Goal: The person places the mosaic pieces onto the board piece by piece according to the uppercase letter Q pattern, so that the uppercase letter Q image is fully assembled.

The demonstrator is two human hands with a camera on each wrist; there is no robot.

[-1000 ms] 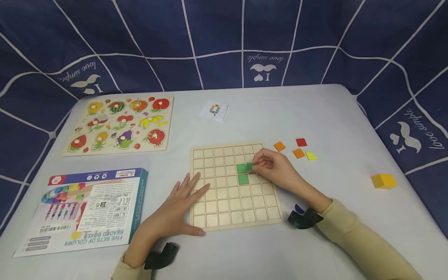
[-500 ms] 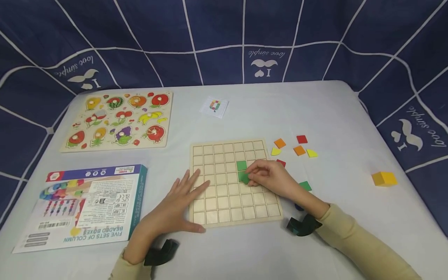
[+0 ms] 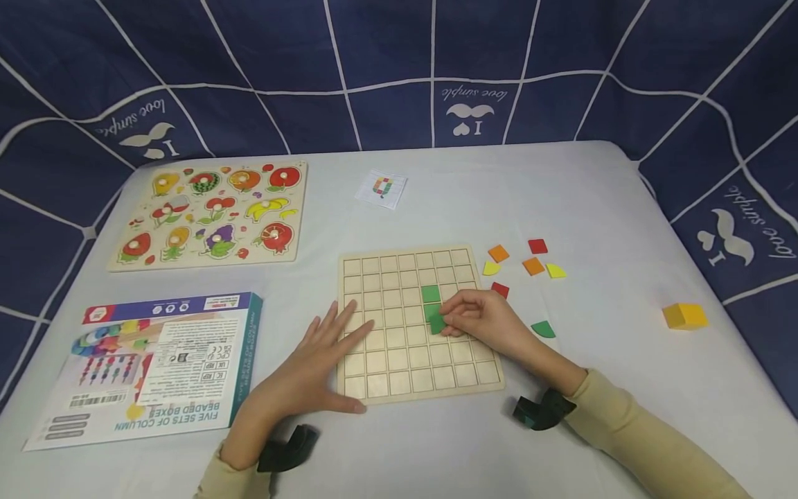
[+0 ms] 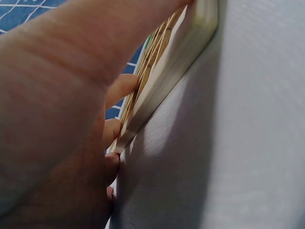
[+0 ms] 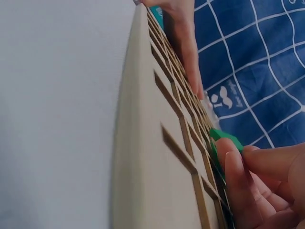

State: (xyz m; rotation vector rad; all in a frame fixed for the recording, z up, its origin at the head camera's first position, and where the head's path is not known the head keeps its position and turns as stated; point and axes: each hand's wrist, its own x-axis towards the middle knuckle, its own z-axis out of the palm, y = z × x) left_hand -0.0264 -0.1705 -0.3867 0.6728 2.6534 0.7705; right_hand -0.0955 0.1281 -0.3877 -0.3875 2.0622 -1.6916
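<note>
Resting the left hand (image 3: 312,371), with fingers spread, on the left edge of the grid board (image 3: 397,361), probably to steady it. Pinching a green tile (image 3: 437,324) near the board's middle with the right hand (image 3: 485,319), seemingly for fine control. Having loose tiles (image 3: 533,266) beside the board's right edge, likely for easy reach.

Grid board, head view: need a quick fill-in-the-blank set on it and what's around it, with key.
1. The right hand pinches a ____ tile at the grid board.
2. The box lies to the ____ of the grid board.
3. The knobbed puzzle pictures ____.
4. The block at far right is ____.

Missing words: green; left; fruit; yellow.
</note>
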